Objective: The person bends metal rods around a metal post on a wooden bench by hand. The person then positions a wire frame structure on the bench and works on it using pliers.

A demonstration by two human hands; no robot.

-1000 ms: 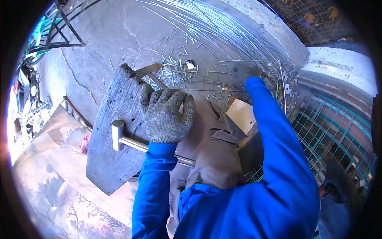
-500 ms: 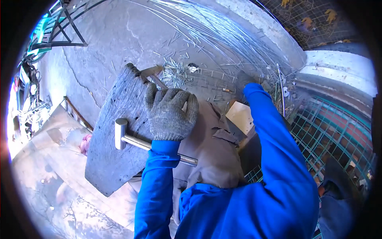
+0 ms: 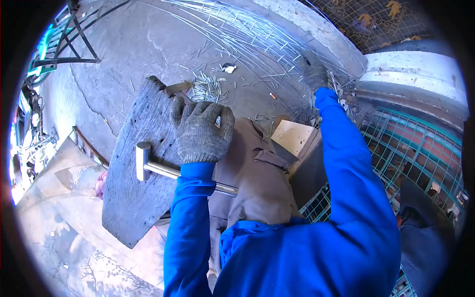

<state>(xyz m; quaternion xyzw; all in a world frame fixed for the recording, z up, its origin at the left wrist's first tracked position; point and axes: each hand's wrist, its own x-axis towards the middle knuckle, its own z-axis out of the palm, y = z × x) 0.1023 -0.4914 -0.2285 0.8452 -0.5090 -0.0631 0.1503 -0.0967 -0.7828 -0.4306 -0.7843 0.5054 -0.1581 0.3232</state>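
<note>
Hammer (image 3: 166, 171): lies across the board, its metal handle passing under the left sleeve (image 3: 189, 218).
Board (image 3: 131, 198): wooden, left of the trouser leg (image 3: 255, 178).
Left hand (image 3: 204, 132): gloved, fingers bent near the board's right edge; cannot tell whether it grips.
Box (image 3: 294, 137): blocks room between leg and green mesh (image 3: 403, 143).
Short rods (image 3: 207, 90): scattered past the board's top.
Right hand (image 3: 314, 73): gloved, at the long rods (image 3: 247, 25); grip unclear.
Kerb (image 3: 321, 27): raised edge beyond the long rods.
Floor (image 3: 116, 54): widest room, reaching the dark metal frame (image 3: 67, 61).
</note>
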